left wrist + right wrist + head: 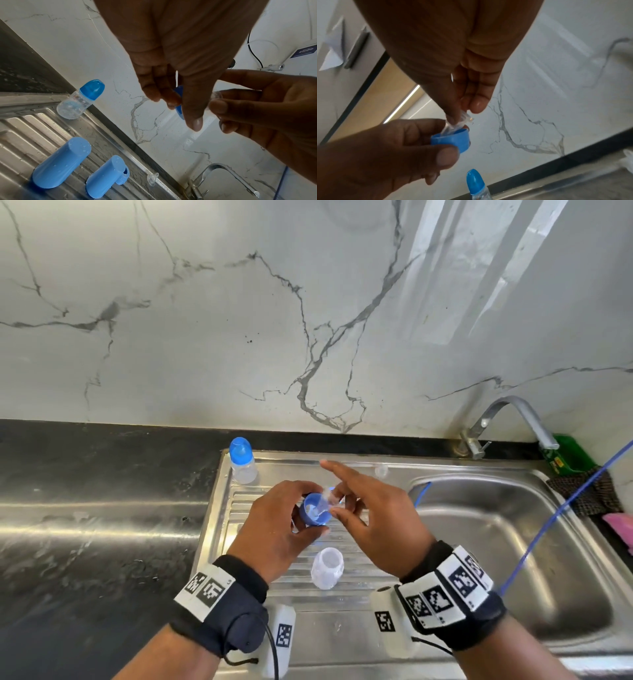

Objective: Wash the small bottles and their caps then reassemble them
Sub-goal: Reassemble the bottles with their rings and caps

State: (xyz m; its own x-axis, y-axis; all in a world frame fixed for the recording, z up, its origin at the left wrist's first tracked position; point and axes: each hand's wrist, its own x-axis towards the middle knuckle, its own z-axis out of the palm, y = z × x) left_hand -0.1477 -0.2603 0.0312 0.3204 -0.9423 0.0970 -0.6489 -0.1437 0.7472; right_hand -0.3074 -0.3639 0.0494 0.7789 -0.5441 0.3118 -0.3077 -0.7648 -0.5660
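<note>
Your left hand (274, 522) grips one blue plastic screw ring (314, 509), thumb and curled fingers around its rim, held above the ribbed steel drainboard (236, 505). Your right hand (370, 518) pinches one clear silicone teat (325, 501) between thumb and middle finger (index finger stretched straight out), its base touching the ring's opening. Bottles counted: two. One clear small bottle with a blue domed cap (242, 460) stands at the drainboard's back left corner; one uncapped clear small bottle (327, 571) stands below your hands. Two loose blue cylindrical covers (60, 163) lie side by side on the ribs; a second clear teat (152, 177) lies near the steel tap (507, 422).
</note>
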